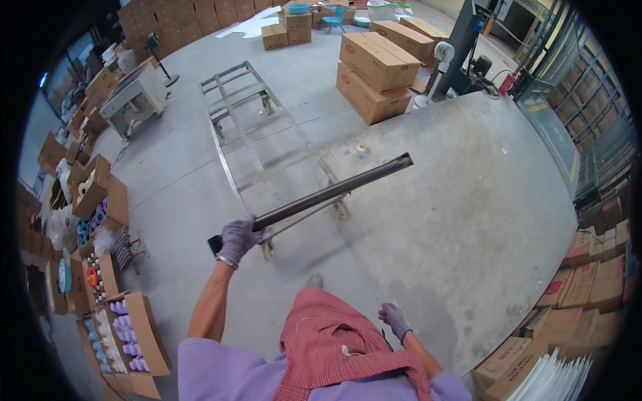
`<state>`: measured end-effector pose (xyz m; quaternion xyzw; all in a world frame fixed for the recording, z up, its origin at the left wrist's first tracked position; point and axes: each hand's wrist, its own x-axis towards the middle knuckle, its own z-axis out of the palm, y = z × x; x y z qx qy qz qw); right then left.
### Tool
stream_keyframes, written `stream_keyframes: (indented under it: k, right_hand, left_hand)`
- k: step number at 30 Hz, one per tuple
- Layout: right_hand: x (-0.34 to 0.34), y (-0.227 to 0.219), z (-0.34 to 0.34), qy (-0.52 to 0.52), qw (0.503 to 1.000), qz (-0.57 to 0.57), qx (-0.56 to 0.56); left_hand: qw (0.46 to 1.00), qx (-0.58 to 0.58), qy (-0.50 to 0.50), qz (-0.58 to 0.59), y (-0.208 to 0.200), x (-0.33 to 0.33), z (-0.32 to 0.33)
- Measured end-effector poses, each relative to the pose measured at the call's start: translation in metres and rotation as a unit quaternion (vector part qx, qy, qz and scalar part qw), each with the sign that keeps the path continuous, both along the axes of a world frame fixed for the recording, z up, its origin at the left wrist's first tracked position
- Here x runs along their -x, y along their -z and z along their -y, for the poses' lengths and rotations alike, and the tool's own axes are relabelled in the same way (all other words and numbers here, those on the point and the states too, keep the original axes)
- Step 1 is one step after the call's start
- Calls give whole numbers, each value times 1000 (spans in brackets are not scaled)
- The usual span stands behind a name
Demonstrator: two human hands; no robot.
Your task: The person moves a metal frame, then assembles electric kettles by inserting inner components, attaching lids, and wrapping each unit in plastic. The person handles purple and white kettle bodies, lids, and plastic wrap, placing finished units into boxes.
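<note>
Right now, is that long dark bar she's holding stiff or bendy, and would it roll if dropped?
The long dark bar looks stiff: gripped near one end by the left hand, it juts out straight without sagging. Probably hollow, so fairly light. Its end seems squared, so rolling is unlikely.

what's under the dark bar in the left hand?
Under the bar held by the left hand: the metal cart frame on casters and grey concrete floor. The strip of frame directly beneath the bar is covered.

The person's gloved left hand [239,239] grips a long dark metal bar [314,199] near its lower end; the bar points toward two o'clock over a wheeled metal frame cart [249,113]. The gloved right hand [394,319] hangs loose by a red checked apron [334,347]. Stacked cartons [376,73] stand at one o'clock.
</note>
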<state>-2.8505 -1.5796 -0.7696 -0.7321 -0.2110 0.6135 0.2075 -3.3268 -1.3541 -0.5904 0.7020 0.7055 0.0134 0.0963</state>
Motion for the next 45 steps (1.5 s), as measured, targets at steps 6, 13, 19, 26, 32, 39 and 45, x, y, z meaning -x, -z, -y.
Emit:
stream_keyframes:
  k: [6,13,19,26,32,39,45]
  right_hand:
    - [-44,-2,-18,62,998,27,14]
    - [-117,17,60,181,981,17,63]
    - [-183,49,127,142,976,8,167]
    - [-384,102,-18,92,980,66,163]
    - [-545,61,-368,153,970,85,-168]
    - [-643,36,-620,69,961,59,-261]
    - [-774,49,-468,19,989,141,51]
  left_hand:
    - [998,-61,-3,14,0,55,-51]
    - [992,-122,-12,-23,23,123,-47]
    - [936,0,-247,-250,17,77,-43]
    - [897,83,-384,-205,105,-168,-101]
    - [921,189,300,161,218,-338,-153]
    - [875,350,277,186,291,-533,-421]
    - [890,347,144,259,179,-838,-636]
